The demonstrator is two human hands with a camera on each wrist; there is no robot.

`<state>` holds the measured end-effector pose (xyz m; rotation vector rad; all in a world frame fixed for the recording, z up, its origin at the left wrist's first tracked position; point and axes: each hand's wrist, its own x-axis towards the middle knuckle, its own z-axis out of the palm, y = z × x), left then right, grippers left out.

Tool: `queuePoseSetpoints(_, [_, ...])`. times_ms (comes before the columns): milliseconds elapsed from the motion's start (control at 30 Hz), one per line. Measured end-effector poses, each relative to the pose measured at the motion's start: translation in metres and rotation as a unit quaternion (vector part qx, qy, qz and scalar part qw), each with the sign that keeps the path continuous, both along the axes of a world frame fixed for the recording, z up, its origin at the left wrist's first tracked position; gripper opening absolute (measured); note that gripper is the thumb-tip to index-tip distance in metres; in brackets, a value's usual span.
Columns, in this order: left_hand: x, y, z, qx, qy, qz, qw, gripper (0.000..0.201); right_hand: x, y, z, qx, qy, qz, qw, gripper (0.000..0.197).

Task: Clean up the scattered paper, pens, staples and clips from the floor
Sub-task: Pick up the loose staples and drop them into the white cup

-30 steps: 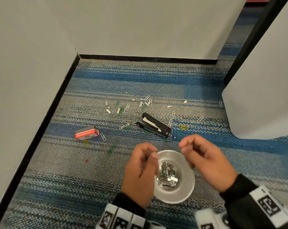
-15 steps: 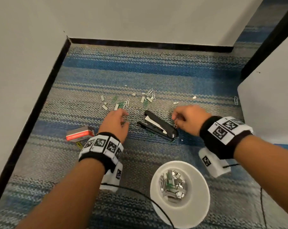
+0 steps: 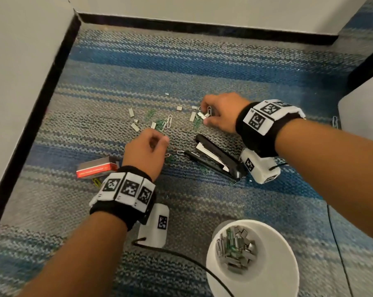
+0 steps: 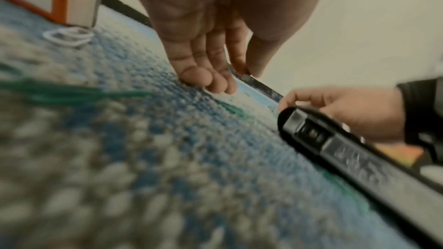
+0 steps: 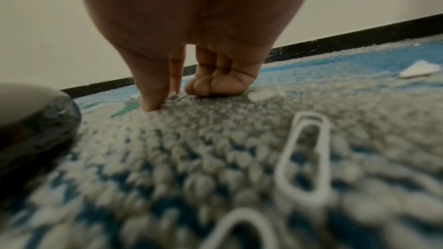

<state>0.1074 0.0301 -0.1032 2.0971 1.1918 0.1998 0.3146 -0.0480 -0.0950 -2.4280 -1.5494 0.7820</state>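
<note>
Loose staple strips [image 3: 135, 126] and green and white paper clips [image 3: 163, 124] lie on the striped carpet beyond a black stapler [image 3: 218, 160]. My right hand [image 3: 205, 117] is down on a small heap of staples and clips, thumb and forefinger pinching a staple strip [image 3: 202, 115]. In the right wrist view my right hand [image 5: 163, 99] has its thumb tip on the carpet and its other fingers curled. My left hand [image 3: 164, 139] is curled just short of the clips, thumb and forefinger tips together. In the left wrist view my left hand [image 4: 246, 71] shows nothing between them.
A white cup [image 3: 286, 249] with several staple strips stands near me on the right. A red staple box [image 3: 95, 168] lies left of my left wrist. Walls with black skirting close in on the left and at the back. A grey panel [image 3: 363, 112] stands at the right.
Both hands left the cup and went down to the floor. In the last half second my right hand shifted from beside the stapler to the staple heap; my left stayed by the clips.
</note>
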Motion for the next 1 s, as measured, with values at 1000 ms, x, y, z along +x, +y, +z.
queuePoseSetpoints(1000, [0.021, 0.043, 0.0, -0.038, 0.085, 0.117, 0.989, 0.02, 0.003, 0.011, 0.007, 0.046, 0.078, -0.113, 0.989, 0.02])
